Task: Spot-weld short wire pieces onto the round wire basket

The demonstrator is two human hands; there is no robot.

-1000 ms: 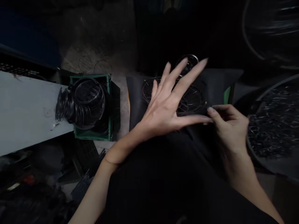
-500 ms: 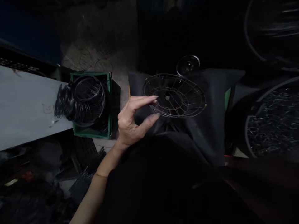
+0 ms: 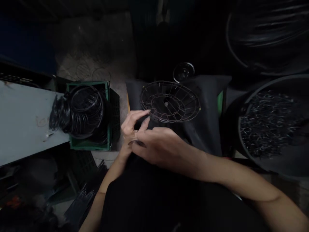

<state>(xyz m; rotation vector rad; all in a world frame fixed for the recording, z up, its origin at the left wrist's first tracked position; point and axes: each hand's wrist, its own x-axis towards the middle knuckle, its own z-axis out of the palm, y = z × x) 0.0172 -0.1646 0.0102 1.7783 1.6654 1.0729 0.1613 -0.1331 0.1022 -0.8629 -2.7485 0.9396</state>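
A round wire frame [image 3: 170, 101] lies on a black cloth [image 3: 207, 129] in front of me. My left hand [image 3: 130, 127] is at the frame's near-left rim, with thumb and forefinger pinched on the wire there. My right hand [image 3: 160, 146] reaches across my body and sits just below the left hand, almost touching it. Its fingertips hold a thin dark wire piece [image 3: 136, 142]. The dim light hides the finer detail of both grips.
A green crate [image 3: 89, 145] packed with black wire rings [image 3: 82, 111] stands to the left, against a grey table [image 3: 21, 125]. A large dark basin [image 3: 277, 162] of small wire pieces sits at the right. A clear round glass object [image 3: 183, 71] lies behind the frame.
My right hand went out of view to the right, then came back across to meet the left hand. My left hand closed from a spread palm over the frame to a pinch at its rim.
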